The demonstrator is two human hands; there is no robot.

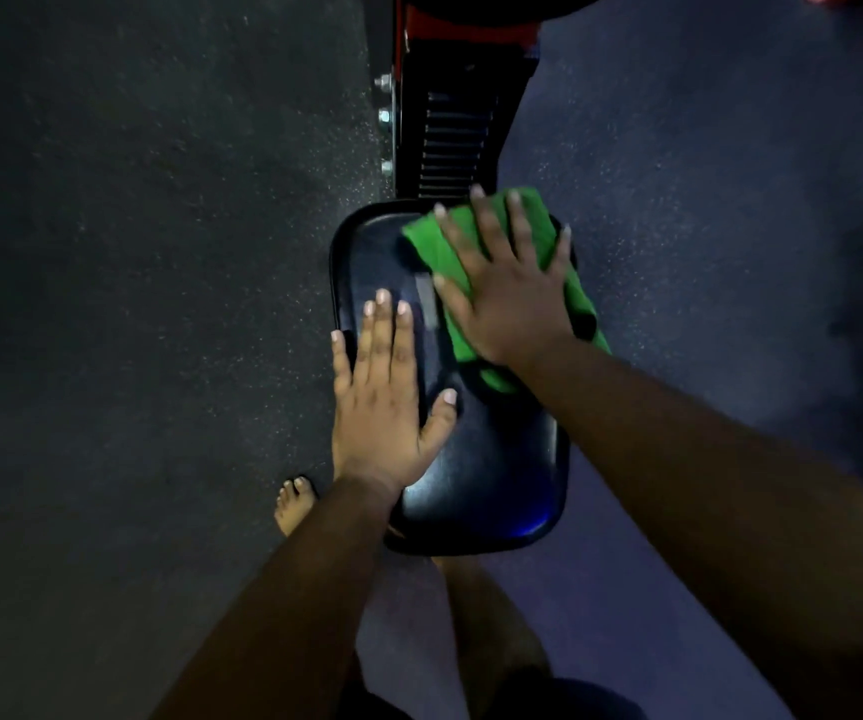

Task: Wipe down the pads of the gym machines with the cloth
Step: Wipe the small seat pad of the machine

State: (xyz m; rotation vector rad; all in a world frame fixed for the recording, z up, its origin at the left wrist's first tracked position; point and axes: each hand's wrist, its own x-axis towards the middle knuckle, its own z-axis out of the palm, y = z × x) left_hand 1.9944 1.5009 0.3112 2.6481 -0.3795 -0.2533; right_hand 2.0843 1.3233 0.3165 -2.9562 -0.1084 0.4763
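A black padded seat [491, 470] of a gym machine lies below me in the middle of the view. A green cloth [434, 241] is spread over its far right part. My right hand [507, 298] presses flat on the cloth with fingers straight and spread. My left hand [382, 402] rests flat on the pad's near left side, fingers straight, thumb out, touching no cloth. Part of the cloth hangs past the pad's right edge.
Beyond the pad rises the machine's red and black frame [450, 142] with bolts on its left side. Dark speckled rubber floor [133, 252] surrounds the pad. My bare foot [294, 504] stands on the floor at the pad's near left.
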